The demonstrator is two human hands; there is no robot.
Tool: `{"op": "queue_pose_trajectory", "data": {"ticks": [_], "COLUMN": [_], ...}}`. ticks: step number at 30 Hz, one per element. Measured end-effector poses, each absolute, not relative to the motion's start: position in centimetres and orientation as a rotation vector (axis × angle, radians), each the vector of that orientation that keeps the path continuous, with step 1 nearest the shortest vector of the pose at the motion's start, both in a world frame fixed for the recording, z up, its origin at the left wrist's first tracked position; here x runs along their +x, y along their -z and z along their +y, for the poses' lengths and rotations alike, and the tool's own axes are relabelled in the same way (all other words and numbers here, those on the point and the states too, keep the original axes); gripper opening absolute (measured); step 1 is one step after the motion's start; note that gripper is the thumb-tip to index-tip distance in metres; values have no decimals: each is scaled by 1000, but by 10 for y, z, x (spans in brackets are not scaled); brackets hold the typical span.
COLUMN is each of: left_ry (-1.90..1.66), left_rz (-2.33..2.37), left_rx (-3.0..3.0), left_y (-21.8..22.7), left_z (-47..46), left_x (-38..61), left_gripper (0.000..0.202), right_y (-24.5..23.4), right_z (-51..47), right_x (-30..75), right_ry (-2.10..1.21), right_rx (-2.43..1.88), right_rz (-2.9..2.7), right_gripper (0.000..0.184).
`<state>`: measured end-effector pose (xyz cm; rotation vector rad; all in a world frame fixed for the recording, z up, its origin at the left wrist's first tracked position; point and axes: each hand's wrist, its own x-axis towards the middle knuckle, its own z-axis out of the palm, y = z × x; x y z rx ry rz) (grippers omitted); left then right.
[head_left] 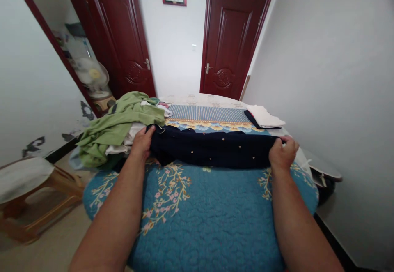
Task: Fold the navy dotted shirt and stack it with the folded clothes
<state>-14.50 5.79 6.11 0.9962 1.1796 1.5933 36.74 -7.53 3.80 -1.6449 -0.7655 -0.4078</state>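
Note:
A dark navy garment with small scattered light motifs is stretched lengthwise between my two hands over the table. My left hand grips its left end, where a small ring or buckle shows. At the other end, the far corner is pinched by my right hand. Which kind of garment it is I cannot tell. Just beyond my left hand lies a heap of loose clothes, mostly green with some white pieces. Past my right hand sits a folded white cloth on top of a dark folded one.
A teal quilted cover with flower sprays lies over the near part of the table; a striped cloth covers the far part. To the left stands a stool, with a fan behind. A wall runs close along the right.

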Motion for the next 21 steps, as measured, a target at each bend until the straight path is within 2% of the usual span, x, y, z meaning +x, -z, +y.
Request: {"op": "queue_pose_trajectory", "data": {"ticks": [5, 10, 13, 18, 21], "left_ry": [-1453, -1354, -1249, -845, -495], "left_rz": [1142, 995, 1002, 1122, 1284], "left_rx": [1014, 868, 1036, 1814, 2107], "left_y": [-70, -71, -77, -96, -102], "left_z": [46, 35, 25, -1, -21], "left_x": [-149, -154, -163, -182, -191], "left_gripper": [38, 39, 44, 57, 56], "right_y": [-32, -21, -25, -39, -47], "right_z": [-74, -74, -77, -95, -118], "right_x": [374, 381, 384, 388, 394], "right_ry": [196, 135, 108, -431, -772], "right_rx": [-1737, -1755, -1771, -1722, -1742], "right_rz": [-624, -581, -621, -827, -1138], "right_gripper": [37, 43, 44, 40, 40]}}
